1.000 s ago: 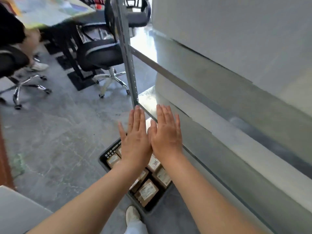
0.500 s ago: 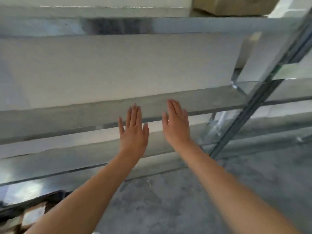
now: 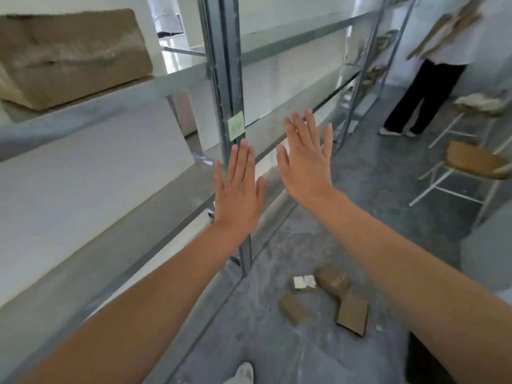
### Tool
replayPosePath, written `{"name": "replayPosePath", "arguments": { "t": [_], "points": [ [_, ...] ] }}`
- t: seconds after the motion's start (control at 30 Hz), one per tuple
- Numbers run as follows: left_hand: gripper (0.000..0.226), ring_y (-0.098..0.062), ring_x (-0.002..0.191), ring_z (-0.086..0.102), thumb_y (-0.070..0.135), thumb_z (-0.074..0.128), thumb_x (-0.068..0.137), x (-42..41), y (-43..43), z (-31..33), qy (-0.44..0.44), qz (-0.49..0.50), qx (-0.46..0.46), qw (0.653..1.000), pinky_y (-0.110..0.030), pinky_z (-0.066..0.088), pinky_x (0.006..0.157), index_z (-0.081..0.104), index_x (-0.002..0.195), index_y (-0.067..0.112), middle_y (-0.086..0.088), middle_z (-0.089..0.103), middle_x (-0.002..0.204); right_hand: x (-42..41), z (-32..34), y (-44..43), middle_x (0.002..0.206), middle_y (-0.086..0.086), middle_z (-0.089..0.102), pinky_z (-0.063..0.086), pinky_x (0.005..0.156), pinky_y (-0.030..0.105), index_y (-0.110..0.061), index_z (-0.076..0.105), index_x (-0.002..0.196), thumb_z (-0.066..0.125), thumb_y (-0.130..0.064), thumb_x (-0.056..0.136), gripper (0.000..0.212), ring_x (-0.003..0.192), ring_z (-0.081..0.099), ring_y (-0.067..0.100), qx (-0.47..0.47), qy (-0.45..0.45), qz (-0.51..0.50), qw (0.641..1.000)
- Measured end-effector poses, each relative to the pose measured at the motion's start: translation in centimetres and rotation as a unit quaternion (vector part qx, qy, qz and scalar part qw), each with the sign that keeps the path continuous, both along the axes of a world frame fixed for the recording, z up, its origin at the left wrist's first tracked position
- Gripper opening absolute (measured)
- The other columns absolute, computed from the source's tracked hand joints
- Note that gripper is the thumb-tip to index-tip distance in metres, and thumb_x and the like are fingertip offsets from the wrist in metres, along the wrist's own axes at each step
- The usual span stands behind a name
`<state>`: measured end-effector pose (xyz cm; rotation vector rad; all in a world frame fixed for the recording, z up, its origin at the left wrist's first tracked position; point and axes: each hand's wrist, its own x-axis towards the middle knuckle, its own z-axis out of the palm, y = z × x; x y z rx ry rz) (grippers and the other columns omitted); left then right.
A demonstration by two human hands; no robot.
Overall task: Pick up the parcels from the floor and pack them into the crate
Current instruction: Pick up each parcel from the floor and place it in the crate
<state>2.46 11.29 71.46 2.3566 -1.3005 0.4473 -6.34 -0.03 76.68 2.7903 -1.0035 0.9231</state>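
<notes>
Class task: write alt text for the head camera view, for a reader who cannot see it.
Two bare hands, left hand and right hand, are held open and empty in front of a metal shelving rack. Below them, small brown parcels lie scattered on the grey concrete floor. Another person stands further back on the right, near a chair.

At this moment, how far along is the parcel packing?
Done: cannot tell, as no crate is in view. In hand: nothing; the left hand and right hand are open and empty, raised before the grey metal shelving. Left: four small brown cardboard parcels lie on the grey concrete floor.
</notes>
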Motion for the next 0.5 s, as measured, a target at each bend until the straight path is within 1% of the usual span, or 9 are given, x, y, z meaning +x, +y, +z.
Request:
{"name": "replayPosePath", "arguments": {
  "t": [0.1, 0.2, 0.3, 0.4, 0.5],
  "points": [
    [0.059, -0.014, 0.151, -0.006, 0.035, 0.022, 0.104, 0.5, -5.9, 0.5, -0.008, -0.067, -0.012, 0.998, -0.049, -0.001, 0.122, 0.006, 0.156, 0.012, 0.000, -0.002, 0.164, -0.5, 0.9, -4.5, 0.162, -0.001, 0.017, -0.009, 0.119, 0.048, -0.013, 0.024, 0.154, 0.032, -0.032, 0.102, 0.056, 0.151, -0.001, 0.017, -0.007, 0.008, -0.058, 0.998],
    [0.059, -0.013, 0.150, -0.010, 0.035, 0.020, 0.105, 0.9, -11.3, 0.8, -0.015, -0.129, -0.011, 0.991, -0.048, -0.002, 0.122, 0.002, 0.156, 0.012, 0.000, -0.006, 0.164, -1.5, 0.7, -8.6, 0.163, -0.001, 0.015, -0.011, 0.118, 0.047, -0.013, 0.021, 0.155, 0.030, -0.033, 0.103, 0.056, 0.151, -0.002, 0.017, -0.004, 0.020, -0.103, 0.994],
    [0.059, -0.015, 0.151, -0.008, 0.035, 0.020, 0.104, 1.1, -16.6, 0.4, -0.012, -0.169, -0.008, 0.986, -0.049, -0.001, 0.122, 0.002, 0.156, 0.012, -0.001, -0.006, 0.164, -2.5, -0.6, -12.8, 0.163, -0.001, 0.016, -0.010, 0.119, 0.047, -0.013, 0.020, 0.155, 0.029, -0.034, 0.104, 0.056, 0.151, -0.002, 0.016, 0.014, 0.032, -0.143, 0.989],
    [0.060, -0.016, 0.151, -0.006, 0.036, 0.017, 0.103, 0.0, -21.5, -1.3, -0.008, -0.194, 0.025, 0.981, -0.051, 0.003, 0.121, 0.002, 0.156, 0.011, -0.003, -0.005, 0.164, -4.2, -2.6, -16.3, 0.163, 0.000, 0.016, -0.011, 0.120, 0.047, -0.013, 0.019, 0.155, 0.028, -0.036, 0.104, 0.057, 0.151, -0.002, 0.016, 0.059, 0.028, -0.171, 0.983],
    [0.060, -0.016, 0.151, -0.006, 0.036, 0.020, 0.104, -2.3, -26.0, -4.4, 0.021, -0.218, 0.064, 0.974, -0.050, 0.001, 0.121, 0.003, 0.156, 0.011, -0.003, -0.005, 0.164, -6.7, -5.6, -20.2, 0.162, -0.001, 0.017, -0.010, 0.120, 0.046, -0.013, 0.020, 0.155, 0.028, -0.036, 0.104, 0.056, 0.151, -0.002, 0.015, 0.088, 0.050, -0.169, 0.980]
  ]
}}
